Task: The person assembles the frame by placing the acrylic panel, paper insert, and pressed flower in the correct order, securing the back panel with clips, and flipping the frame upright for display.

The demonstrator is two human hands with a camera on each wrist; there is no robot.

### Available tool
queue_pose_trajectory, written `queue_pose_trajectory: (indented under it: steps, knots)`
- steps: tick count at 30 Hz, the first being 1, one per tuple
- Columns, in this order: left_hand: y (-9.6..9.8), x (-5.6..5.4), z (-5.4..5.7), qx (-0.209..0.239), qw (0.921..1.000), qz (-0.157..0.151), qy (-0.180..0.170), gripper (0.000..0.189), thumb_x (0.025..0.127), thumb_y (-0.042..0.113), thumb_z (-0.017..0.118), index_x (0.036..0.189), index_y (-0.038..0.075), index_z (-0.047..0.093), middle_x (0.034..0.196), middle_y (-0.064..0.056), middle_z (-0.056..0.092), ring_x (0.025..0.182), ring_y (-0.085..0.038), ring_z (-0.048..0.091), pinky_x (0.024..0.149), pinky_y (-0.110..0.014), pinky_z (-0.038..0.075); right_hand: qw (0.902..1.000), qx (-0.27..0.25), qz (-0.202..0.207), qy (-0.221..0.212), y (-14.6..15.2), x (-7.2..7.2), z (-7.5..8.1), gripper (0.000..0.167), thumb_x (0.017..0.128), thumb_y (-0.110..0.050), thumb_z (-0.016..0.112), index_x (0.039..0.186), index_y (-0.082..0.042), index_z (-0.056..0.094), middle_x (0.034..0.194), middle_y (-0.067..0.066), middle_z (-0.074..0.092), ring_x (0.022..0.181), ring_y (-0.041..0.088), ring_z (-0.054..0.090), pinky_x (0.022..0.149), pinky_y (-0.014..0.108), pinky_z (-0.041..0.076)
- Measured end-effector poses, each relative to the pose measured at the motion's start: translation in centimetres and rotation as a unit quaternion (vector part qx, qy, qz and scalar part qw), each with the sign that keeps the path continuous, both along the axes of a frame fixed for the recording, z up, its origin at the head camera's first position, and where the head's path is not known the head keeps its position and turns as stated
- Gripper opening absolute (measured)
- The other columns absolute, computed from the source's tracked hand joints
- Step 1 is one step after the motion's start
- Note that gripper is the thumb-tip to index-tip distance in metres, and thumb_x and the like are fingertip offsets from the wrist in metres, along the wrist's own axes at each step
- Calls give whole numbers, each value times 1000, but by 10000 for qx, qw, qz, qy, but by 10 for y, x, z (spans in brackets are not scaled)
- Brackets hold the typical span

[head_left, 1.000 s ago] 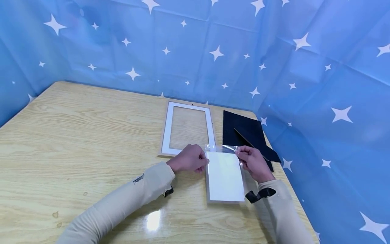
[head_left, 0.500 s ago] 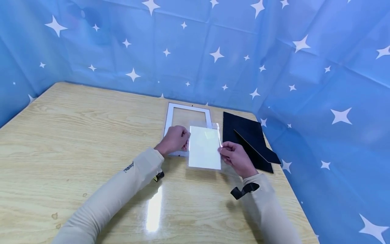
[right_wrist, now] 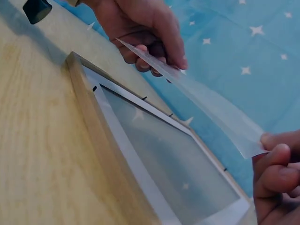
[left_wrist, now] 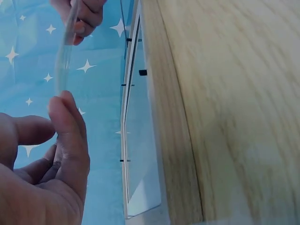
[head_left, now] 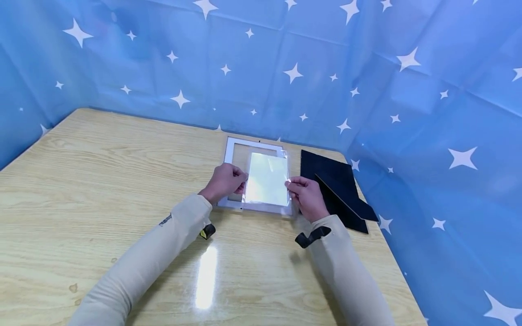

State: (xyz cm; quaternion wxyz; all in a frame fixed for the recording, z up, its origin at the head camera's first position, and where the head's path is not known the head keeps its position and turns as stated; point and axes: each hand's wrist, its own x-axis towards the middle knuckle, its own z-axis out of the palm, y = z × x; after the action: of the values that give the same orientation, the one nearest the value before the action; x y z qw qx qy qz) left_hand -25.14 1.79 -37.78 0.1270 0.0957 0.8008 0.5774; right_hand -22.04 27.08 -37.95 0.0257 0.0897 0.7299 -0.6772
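A white sheet in a clear plastic sleeve point(head_left: 267, 179) hangs between both hands, above a wooden picture frame point(right_wrist: 89, 122) with a white border. My left hand point(head_left: 226, 182) pinches the sleeve's left edge between thumb and fingers. At the opposite edge, my right hand point(head_left: 306, 194) pinches it the same way. Seen from the right wrist, the plastic sleeve point(right_wrist: 206, 105) bows slightly and stays apart from the frame below. In the left wrist view the sleeve shows edge-on beyond the left fingertips point(left_wrist: 63, 105). Small black tabs line the frame's inner edge.
A black backing board point(head_left: 326, 165) with a fold-out stand leg point(head_left: 346, 199) lies right of the frame, near the table's right edge. Blue star-patterned cloth point(head_left: 261, 68) hangs behind and to the right of the wooden table point(head_left: 122, 181).
Both hands have carried the sleeved sheet away from the body and to the left, from in front of the frame to over it. The frame and backing board have stayed put.
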Motion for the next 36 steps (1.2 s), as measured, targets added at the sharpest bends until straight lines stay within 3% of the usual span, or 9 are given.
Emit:
queue_pose_trajectory:
  steps: [5,9,16,25,28,30,33,36]
  knots:
    - [-5,0,0,24,10000,30,78,23,101,15,55,97,-1,71,80,-9,68,65,-11,66,75,-35,62,9995,-149,-196,211,-7,-15,-1,5,99,-7,59,99,-2,59,71,-6,56,59,4,47,51,17,34]
    - [-8,-3,-2,-225,9996,82,166,20,98,11,55,102,-1,71,86,-11,71,69,-14,70,77,-36,62,9992,-86,-350,147,-13,-26,-4,7,99,-8,61,101,-1,63,73,-4,57,60,5,48,52,16,38]
    - [-9,-15,-6,-821,9957,300,297,18,97,9,58,104,-1,72,93,-15,76,82,-25,78,66,-20,53,9986,338,-382,-109,-18,-36,-11,21,96,-9,65,112,3,67,76,-3,62,63,8,52,57,18,45]
    - [-6,-26,-15,-1452,9868,392,606,17,96,10,63,101,-2,73,90,-14,77,76,-19,76,77,-28,58,9911,1258,-413,-140,-24,-38,-14,31,91,-9,70,121,0,68,74,-2,64,61,9,57,59,20,51]
    - [-6,-28,-16,-1891,9787,289,752,15,93,10,63,97,1,74,85,-10,75,77,-19,71,73,-27,55,9865,1570,-400,-243,-25,-38,-14,31,90,-11,73,119,-1,68,76,1,65,59,9,59,60,19,53]
    - [-5,-29,-15,-2201,9720,141,807,13,90,9,63,83,3,73,72,-5,67,69,-16,61,61,-24,48,9841,1708,-381,-318,-25,-37,-14,30,89,-11,74,117,-1,67,76,2,66,59,10,60,60,20,54]
    - [-3,-31,-12,-2617,9610,-113,892,29,87,7,63,58,9,59,55,2,46,55,-13,42,48,-22,33,9795,1941,-322,-426,-24,-38,-15,30,89,-13,75,116,-2,67,76,3,67,59,10,61,62,21,54]
    - [0,-31,-10,-2946,9501,-272,986,42,85,6,64,49,13,44,49,4,31,49,-13,32,45,-23,26,9725,2263,-207,-514,-22,-39,-18,30,89,-16,76,115,-4,67,75,3,67,60,11,63,65,22,54]
